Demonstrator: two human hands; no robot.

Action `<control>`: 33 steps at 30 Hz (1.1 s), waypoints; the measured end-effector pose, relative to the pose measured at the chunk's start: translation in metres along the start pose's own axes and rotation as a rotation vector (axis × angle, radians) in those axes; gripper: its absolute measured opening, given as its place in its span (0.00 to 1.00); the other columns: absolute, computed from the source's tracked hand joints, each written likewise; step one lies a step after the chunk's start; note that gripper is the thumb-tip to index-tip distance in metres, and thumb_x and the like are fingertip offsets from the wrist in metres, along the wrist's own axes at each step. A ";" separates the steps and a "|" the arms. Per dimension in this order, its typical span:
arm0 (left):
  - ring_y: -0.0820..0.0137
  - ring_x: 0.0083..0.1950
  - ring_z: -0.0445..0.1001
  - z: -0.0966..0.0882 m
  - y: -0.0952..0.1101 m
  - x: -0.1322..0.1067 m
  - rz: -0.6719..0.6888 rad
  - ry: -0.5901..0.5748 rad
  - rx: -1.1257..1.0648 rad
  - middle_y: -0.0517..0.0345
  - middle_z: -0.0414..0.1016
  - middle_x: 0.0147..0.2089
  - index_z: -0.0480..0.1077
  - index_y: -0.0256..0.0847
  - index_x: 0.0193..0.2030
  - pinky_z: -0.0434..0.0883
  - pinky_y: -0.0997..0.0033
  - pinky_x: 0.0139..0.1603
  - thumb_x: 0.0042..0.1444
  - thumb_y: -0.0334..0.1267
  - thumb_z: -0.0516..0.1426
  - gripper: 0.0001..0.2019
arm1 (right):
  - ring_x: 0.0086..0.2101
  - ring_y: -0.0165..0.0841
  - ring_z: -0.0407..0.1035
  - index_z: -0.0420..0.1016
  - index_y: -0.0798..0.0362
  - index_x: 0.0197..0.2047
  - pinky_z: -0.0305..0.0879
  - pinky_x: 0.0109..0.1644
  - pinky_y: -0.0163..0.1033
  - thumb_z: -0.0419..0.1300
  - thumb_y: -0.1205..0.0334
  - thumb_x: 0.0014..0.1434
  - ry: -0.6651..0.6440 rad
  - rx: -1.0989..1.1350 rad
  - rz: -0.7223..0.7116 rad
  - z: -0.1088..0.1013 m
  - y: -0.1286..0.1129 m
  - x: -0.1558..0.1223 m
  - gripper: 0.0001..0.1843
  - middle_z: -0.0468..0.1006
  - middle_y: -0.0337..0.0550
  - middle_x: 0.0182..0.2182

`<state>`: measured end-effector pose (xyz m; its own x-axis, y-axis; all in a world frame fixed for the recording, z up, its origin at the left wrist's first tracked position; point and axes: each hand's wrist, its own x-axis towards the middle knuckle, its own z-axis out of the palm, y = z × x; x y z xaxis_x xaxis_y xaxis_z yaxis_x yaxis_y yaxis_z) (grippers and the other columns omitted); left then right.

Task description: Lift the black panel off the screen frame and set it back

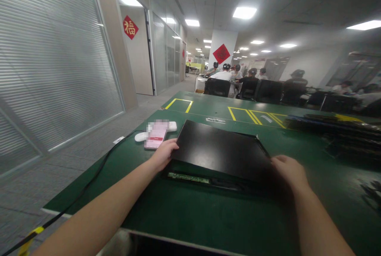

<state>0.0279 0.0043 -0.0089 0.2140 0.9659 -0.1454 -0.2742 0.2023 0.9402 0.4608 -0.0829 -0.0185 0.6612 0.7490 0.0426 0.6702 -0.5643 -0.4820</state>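
Pinching one black panel by opposite side edges, with left hand and right hand, over one green table. Just on the near side of the panel, one green circuit strip. Beyond the left hand, one phone, with white plastic at both sides; hard to tell whether one piece or two. Far right, one dark stack, too blurred for counting layers. Along the left, one black cable.

Looking like an office doubling as a workshop; showing slatted blinds, ceiling panel lights, grey carpet; including a green worktable bearing yellow lines, black chairs, people sitting in the background.
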 end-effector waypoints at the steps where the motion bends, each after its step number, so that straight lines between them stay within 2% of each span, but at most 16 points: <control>1: 0.66 0.32 0.77 0.000 0.000 0.000 0.001 0.004 0.001 0.56 0.80 0.28 0.77 0.36 0.33 0.68 0.75 0.27 0.35 0.27 0.55 0.15 | 0.41 0.45 0.74 0.82 0.49 0.39 0.64 0.38 0.43 0.55 0.51 0.51 0.003 -0.007 -0.003 0.000 0.000 0.000 0.19 0.82 0.49 0.40; 8: 0.66 0.34 0.79 -0.001 -0.003 0.002 -0.015 0.016 -0.014 0.55 0.82 0.32 0.78 0.36 0.40 0.71 0.74 0.30 0.39 0.27 0.58 0.18 | 0.39 0.45 0.73 0.83 0.49 0.40 0.64 0.36 0.42 0.55 0.50 0.52 -0.010 -0.033 0.027 -0.002 -0.003 -0.002 0.20 0.82 0.49 0.39; 13: 0.65 0.35 0.81 -0.001 -0.003 0.002 -0.024 0.011 -0.041 0.52 0.83 0.38 0.75 0.37 0.52 0.74 0.71 0.33 0.42 0.25 0.60 0.26 | 0.37 0.45 0.73 0.83 0.49 0.38 0.64 0.35 0.42 0.55 0.50 0.51 0.024 -0.038 -0.010 0.000 0.000 0.000 0.19 0.82 0.50 0.37; 16: 0.65 0.35 0.81 -0.002 -0.004 0.002 -0.035 0.001 -0.039 0.51 0.83 0.39 0.73 0.37 0.55 0.75 0.71 0.33 0.43 0.23 0.60 0.28 | 0.36 0.44 0.73 0.83 0.49 0.37 0.64 0.34 0.42 0.56 0.50 0.50 0.028 -0.032 -0.008 0.002 0.002 0.002 0.19 0.82 0.50 0.36; 25: 0.64 0.35 0.82 -0.002 -0.005 0.003 -0.023 0.011 -0.019 0.51 0.83 0.39 0.72 0.36 0.54 0.76 0.70 0.33 0.43 0.22 0.59 0.27 | 0.38 0.46 0.74 0.83 0.49 0.39 0.64 0.36 0.43 0.54 0.49 0.51 0.003 -0.035 -0.004 0.004 0.006 0.006 0.21 0.82 0.50 0.38; 33: 0.63 0.34 0.81 -0.003 -0.007 0.003 -0.011 0.048 0.013 0.53 0.82 0.35 0.70 0.37 0.51 0.75 0.69 0.33 0.42 0.23 0.59 0.26 | 0.36 0.44 0.73 0.83 0.49 0.37 0.64 0.34 0.42 0.56 0.51 0.50 0.027 -0.031 -0.013 0.005 0.007 0.007 0.19 0.82 0.49 0.36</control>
<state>0.0279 0.0066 -0.0168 0.1722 0.9702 -0.1704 -0.2600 0.2116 0.9421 0.4687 -0.0796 -0.0261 0.6611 0.7467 0.0725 0.6886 -0.5656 -0.4539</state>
